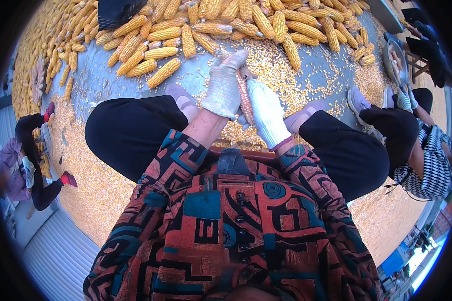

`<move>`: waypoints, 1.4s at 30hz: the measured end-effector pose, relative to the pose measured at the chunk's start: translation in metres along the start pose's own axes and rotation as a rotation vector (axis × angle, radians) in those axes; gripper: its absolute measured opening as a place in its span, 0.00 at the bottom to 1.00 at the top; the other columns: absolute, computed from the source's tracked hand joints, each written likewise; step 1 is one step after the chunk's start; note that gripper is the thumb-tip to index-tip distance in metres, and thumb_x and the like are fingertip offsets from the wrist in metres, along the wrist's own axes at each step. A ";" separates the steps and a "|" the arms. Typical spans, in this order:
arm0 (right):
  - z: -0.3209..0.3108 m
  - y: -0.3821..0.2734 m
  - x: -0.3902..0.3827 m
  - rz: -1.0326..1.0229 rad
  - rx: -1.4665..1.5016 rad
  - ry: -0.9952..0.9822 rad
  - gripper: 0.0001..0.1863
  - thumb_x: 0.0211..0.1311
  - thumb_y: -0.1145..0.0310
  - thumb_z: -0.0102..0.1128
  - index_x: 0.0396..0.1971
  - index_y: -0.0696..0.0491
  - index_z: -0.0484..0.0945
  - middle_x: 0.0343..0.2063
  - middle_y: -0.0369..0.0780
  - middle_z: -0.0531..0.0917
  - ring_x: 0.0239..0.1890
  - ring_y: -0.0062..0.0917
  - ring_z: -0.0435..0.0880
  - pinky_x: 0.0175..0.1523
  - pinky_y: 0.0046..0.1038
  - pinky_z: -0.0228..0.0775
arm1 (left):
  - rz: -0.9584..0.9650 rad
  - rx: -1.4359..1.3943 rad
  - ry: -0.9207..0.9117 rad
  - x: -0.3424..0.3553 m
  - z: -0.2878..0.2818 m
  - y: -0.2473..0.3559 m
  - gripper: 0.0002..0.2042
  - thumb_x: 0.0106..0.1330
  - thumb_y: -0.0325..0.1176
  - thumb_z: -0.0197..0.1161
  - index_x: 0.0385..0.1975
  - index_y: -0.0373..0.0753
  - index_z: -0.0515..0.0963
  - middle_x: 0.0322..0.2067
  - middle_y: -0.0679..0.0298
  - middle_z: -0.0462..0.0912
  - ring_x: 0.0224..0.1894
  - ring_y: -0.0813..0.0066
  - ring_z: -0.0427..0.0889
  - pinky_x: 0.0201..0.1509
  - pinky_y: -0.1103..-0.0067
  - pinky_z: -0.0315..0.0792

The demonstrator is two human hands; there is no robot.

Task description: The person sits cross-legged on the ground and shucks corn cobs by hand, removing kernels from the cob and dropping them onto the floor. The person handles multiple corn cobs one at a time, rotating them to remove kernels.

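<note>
At far left we see a co-worker's gloved hand; inward from it, yellow ears lie heaped on a blue sheet. Our left hand, in a greyish glove, has its fingers wrapped around a reddish cob, which lies lengthwise between our two hands, above loose kernels. It looks largely bare, so we expect it light, stiff and rough rather than slippery, and not very fragile; its middle seems the best hold. Our right hand, white-gloved, lies along its right side; we cannot tell how far those fingers close. Farther right is a basin.
</note>
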State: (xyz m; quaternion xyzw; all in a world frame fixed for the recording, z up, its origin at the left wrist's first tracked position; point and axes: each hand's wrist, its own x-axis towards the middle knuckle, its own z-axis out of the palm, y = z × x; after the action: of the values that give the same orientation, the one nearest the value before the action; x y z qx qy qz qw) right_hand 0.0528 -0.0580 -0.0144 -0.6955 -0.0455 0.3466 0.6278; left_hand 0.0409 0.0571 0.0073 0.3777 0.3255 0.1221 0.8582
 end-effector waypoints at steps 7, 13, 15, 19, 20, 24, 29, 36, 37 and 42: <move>-0.017 -0.014 0.003 0.356 0.519 -0.074 0.17 0.66 0.62 0.46 0.43 0.61 0.72 0.34 0.44 0.78 0.29 0.31 0.82 0.26 0.32 0.80 | 0.193 0.007 -0.222 -0.007 0.010 0.021 0.16 0.65 0.44 0.58 0.18 0.46 0.66 0.12 0.73 0.61 0.18 0.78 0.65 0.45 0.69 0.72; -0.022 -0.019 0.001 0.187 0.433 -0.204 0.16 0.66 0.64 0.48 0.45 0.61 0.74 0.37 0.44 0.78 0.35 0.30 0.82 0.32 0.31 0.81 | 0.121 -0.244 -0.172 0.012 -0.015 0.023 0.16 0.64 0.45 0.59 0.19 0.46 0.67 0.13 0.73 0.64 0.16 0.76 0.68 0.36 0.66 0.74; -0.023 -0.021 -0.003 0.197 0.429 -0.235 0.17 0.67 0.63 0.48 0.47 0.61 0.72 0.35 0.43 0.78 0.31 0.29 0.82 0.30 0.29 0.80 | 0.102 -0.285 -0.175 0.015 -0.019 0.025 0.16 0.64 0.46 0.60 0.19 0.47 0.66 0.12 0.73 0.63 0.15 0.76 0.67 0.33 0.68 0.72; -0.020 -0.031 -0.013 0.281 0.360 -0.312 0.21 0.69 0.61 0.45 0.53 0.60 0.68 0.34 0.43 0.80 0.26 0.24 0.81 0.27 0.25 0.79 | 0.051 -0.329 -0.227 0.017 -0.024 0.030 0.18 0.63 0.47 0.60 0.17 0.47 0.65 0.11 0.73 0.62 0.14 0.77 0.64 0.26 0.73 0.67; -0.020 -0.032 -0.014 0.268 0.345 -0.333 0.21 0.68 0.61 0.47 0.53 0.60 0.68 0.33 0.43 0.79 0.25 0.25 0.82 0.26 0.25 0.78 | 0.034 -0.329 -0.242 0.017 -0.024 0.031 0.18 0.63 0.47 0.60 0.17 0.47 0.64 0.11 0.74 0.61 0.13 0.77 0.63 0.25 0.74 0.65; -0.017 -0.037 -0.017 0.241 0.272 -0.366 0.21 0.67 0.61 0.51 0.53 0.60 0.68 0.31 0.42 0.77 0.23 0.26 0.82 0.21 0.24 0.77 | 0.040 -0.333 -0.277 0.013 -0.021 0.034 0.18 0.64 0.48 0.59 0.16 0.48 0.64 0.10 0.74 0.60 0.13 0.78 0.62 0.21 0.76 0.62; -0.011 -0.040 -0.023 0.196 0.100 -0.258 0.19 0.68 0.61 0.46 0.51 0.59 0.70 0.27 0.41 0.78 0.18 0.24 0.80 0.14 0.22 0.71 | 0.039 -0.301 -0.290 0.011 -0.018 0.034 0.19 0.64 0.48 0.59 0.16 0.48 0.63 0.09 0.74 0.59 0.12 0.78 0.62 0.18 0.77 0.61; -0.003 -0.040 -0.019 0.300 0.173 -0.161 0.20 0.69 0.56 0.39 0.46 0.57 0.70 0.19 0.43 0.80 0.09 0.21 0.74 0.08 0.20 0.64 | 0.047 -0.287 -0.115 0.004 -0.009 0.034 0.18 0.65 0.46 0.58 0.16 0.49 0.62 0.09 0.77 0.54 0.10 0.83 0.54 0.17 0.82 0.53; -0.004 -0.038 -0.019 0.312 0.183 -0.163 0.20 0.69 0.55 0.39 0.45 0.56 0.70 0.19 0.43 0.79 0.09 0.21 0.74 0.07 0.20 0.63 | 0.044 -0.293 -0.127 0.003 -0.008 0.034 0.18 0.65 0.46 0.58 0.16 0.49 0.62 0.09 0.77 0.54 0.10 0.83 0.54 0.17 0.82 0.53; -0.009 -0.032 -0.017 0.358 0.289 -0.167 0.21 0.69 0.53 0.40 0.45 0.57 0.70 0.19 0.44 0.79 0.09 0.23 0.74 0.08 0.20 0.63 | 0.066 -0.218 -0.234 -0.004 0.002 0.038 0.18 0.65 0.46 0.58 0.16 0.50 0.62 0.09 0.77 0.55 0.11 0.83 0.56 0.18 0.81 0.55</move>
State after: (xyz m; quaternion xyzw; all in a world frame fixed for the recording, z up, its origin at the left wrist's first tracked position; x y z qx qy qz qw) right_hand 0.0567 -0.0674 0.0216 -0.5644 0.0768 0.5117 0.6432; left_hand 0.0406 0.0799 0.0383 0.3044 0.1958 0.1400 0.9216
